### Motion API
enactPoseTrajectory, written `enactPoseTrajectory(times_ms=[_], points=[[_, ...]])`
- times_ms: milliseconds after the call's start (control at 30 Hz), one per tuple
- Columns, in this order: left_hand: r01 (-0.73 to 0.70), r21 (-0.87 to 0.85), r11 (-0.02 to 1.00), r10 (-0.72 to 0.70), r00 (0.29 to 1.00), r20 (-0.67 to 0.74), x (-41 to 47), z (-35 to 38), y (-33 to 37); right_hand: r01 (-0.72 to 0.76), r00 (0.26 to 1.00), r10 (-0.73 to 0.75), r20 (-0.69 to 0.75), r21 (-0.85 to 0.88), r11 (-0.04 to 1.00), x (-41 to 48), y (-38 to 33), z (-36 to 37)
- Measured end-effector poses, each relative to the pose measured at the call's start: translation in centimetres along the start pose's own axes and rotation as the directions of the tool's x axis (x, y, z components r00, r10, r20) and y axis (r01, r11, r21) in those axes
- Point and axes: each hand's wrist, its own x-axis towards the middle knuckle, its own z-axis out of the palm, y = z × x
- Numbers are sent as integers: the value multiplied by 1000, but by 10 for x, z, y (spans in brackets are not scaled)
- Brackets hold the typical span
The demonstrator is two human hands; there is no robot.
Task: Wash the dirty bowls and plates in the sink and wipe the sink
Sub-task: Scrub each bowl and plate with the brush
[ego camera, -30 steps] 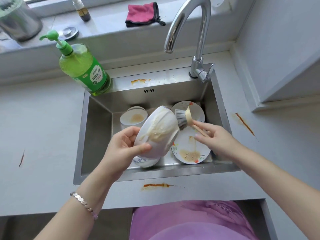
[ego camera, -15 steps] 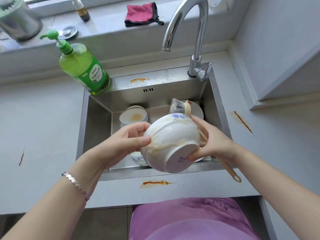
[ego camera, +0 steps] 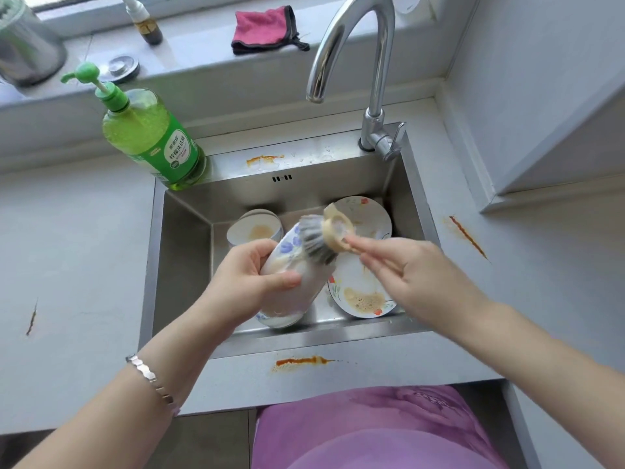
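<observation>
compared with half a second ago, the blue-flowered bowl (ego camera: 306, 286) is now lying on its side above the sink (ego camera: 182, 265), its foot no longer facing the camera, and the right hand (ego camera: 416, 272) is off the bowl's wall. the left hand (ego camera: 250, 282) is holding the bowl, its grip wrapping round it with the thumb lying across the soiled outer side. the right hand's grip is pinching the dish brush (ego camera: 321, 243) just behind its tan head, and the grey bristles are pressing on the bowl's outer wall. below them, a dirty plate (ego camera: 358, 299) with a brown smear is lying on the sink floor, another plate (ego camera: 368, 214) is showing behind it, and a second bowl (ego camera: 257, 228) with tan residue is sitting at the back left. a green dish soap bottle (ego camera: 152, 140) is standing at the sink's back left corner. an orange smear (ego camera: 301, 361) is showing on the table (ego camera: 67, 231) in front of the sink.
</observation>
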Motion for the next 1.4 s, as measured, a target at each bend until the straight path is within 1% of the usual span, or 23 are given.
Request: enactPoseTrajectory(times_ms=[67, 100, 133, 200, 233, 267, 333, 400, 433, 533, 567, 700, 733, 800, 833, 867, 967, 1000, 1100, 1133, 1233, 1267, 1400], points=[[-31, 4, 999, 31, 999, -5, -1, 0, -1, 124, 992, -125, -3, -36, 992, -11, -12, 13], [-44, -2, 999, 44, 999, 2, -2, -1, -1, 132, 991, -132, 1, -36, 991, -10, -13, 15], [-50, -13, 999, 51, 999, 8, -4, -3, -2, 79, 997, -79, -6, -25, 997, -5, -9, 14], [-61, -16, 998, 61, 998, 20, -8, -7, -3, -125, 992, 126, -15, 18, 992, 11, 5, 5], [-70, -8, 998, 70, 997, 28, -9, -8, -4, -195, 981, 195, -7, 24, 981, 15, 9, 2], [-78, -1, 997, 78, 996, 32, -11, -8, -4, -199, 980, 199, -5, 29, 980, 14, 9, 0], [-91, -8, 996, 91, 996, 20, -13, -8, -5, -67, 998, 67, 11, 22, 998, 3, -6, 2], [-116, -8, 993, 116, 993, 9, -15, -9, -6, 61, 996, -62, 71, 7, 998, -12, -17, 6], [-123, -10, 992, 124, 992, 12, -16, -8, -7, 48, 996, -48, 72, 1, 999, -11, -16, 4], [-109, -44, 993, 110, 993, 34, -15, -7, -7, -157, 988, 157, 3, 51, 986, 5, 5, -1], [-110, -38, 993, 112, 993, 40, -14, -6, -7, -158, 987, 159, -7, 67, 985, 6, 5, -1], [-141, -31, 990, 142, 989, 30, -7, 0, -6, 68, 996, -71, 45, 64, 996, -10, -21, 13], [-136, -35, 990, 137, 990, 27, -6, 1, -6, 46, 998, -48, 36, 61, 997, -7, -18, 14], [-104, -41, 994, 105, 994, 7, -6, 2, -7, -100, 993, 103, -49, 66, 993, 8, -2, 10], [-94, -37, 995, 94, 996, 0, -6, 2, -8, -138, 988, 142, -55, 68, 988, 11, 2, 8], [-90, -33, 995, 90, 996, 0, -6, 3, -9, -130, 990, 132, -39, 63, 990, 9, 2, 7], [-92, -49, 995, 92, 996, -12, -8, 1, -12, 42, 998, -40, 55, -51, 998, -7, -10, 14], [-95, -61, 994, 95, 995, -14, -9, 0, -13, 36, 997, -33, 64, -48, 998, -7, -9, 14], [-92, -105, 990, 91, 996, -13, -13, -2, -13, -191, 981, 191, 32, 28, 981, 9, 8, 7], [-90, -117, 989, 89, 996, -13, -14, -2, -13, -206, 978, 205, 35, 63, 976, 9, 8, 7], [-85, -138, 987, 82, 996, -24, -14, -5, -13, -26, 996, 18, 82, 89, 996, -3, -7, 14], [-82, -133, 988, 80, 997, -26, -14, -7, -14, 2, 996, -10, 94, 88, 996, -4, -11, 15], [-79, -152, 985, 79, 997, -6, -17, -11, -12, -234, 970, 223, 94, 122, 965, 12, 1, 8]])
